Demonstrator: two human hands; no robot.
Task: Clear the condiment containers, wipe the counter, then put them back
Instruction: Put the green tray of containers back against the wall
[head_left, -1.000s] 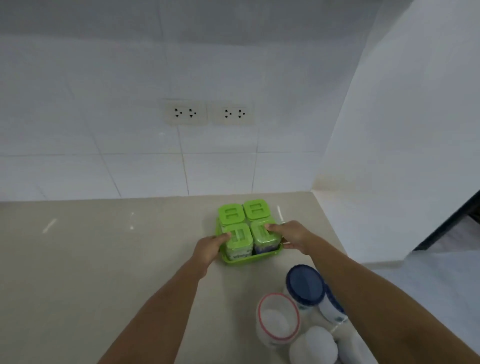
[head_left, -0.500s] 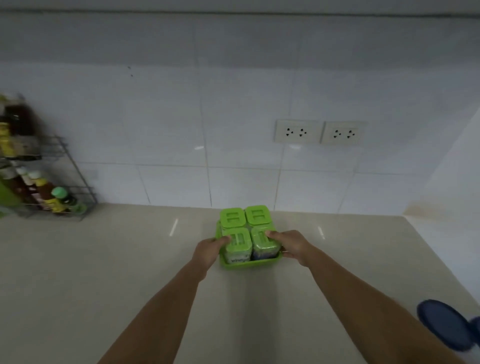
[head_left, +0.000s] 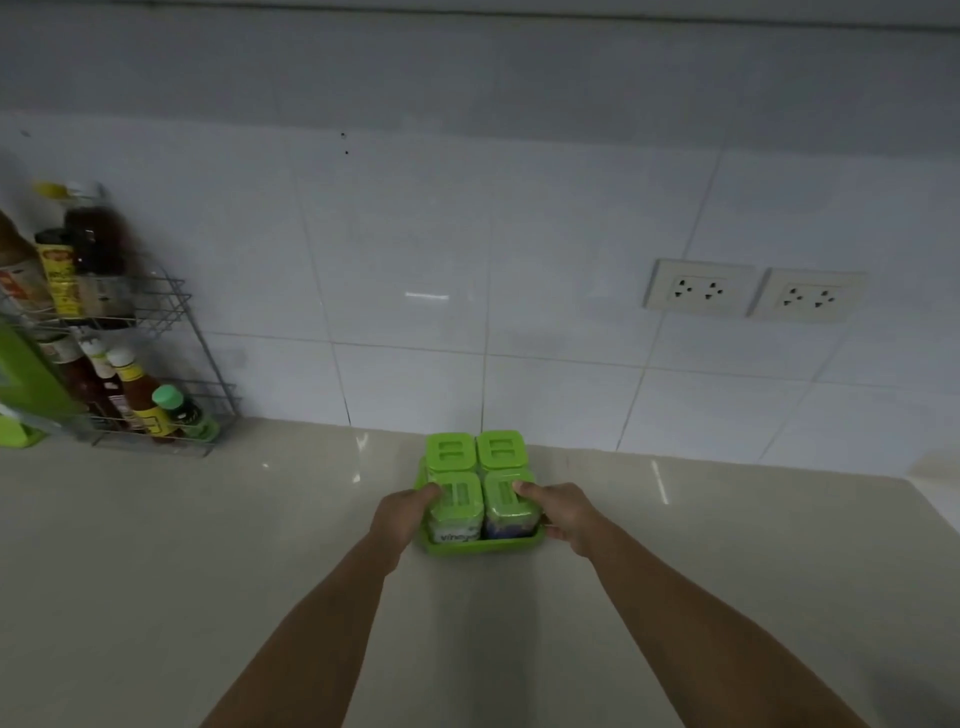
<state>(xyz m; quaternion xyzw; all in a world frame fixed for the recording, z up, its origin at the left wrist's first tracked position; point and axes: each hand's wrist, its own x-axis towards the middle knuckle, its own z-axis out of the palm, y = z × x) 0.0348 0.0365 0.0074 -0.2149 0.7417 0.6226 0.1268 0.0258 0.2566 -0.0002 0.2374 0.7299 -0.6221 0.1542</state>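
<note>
Tray (head_left: 478, 545) level, label facing person
Left hand (head_left: 402, 517), right hand (head_left: 563, 512): fingers grip its sides; rack (head_left: 171, 312) far left.

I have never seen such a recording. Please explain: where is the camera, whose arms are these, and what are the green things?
No machine. A person wears a wide-angle camera on the head, looking down, so both arms are their own. The left hand and right hand grip a green tray by its sides, thumbs on the near lids of the four jars in it. Whether it rests on the counter or is lifted, I cannot tell. At left a rack holds bottles; two sockets are on the wall.
</note>
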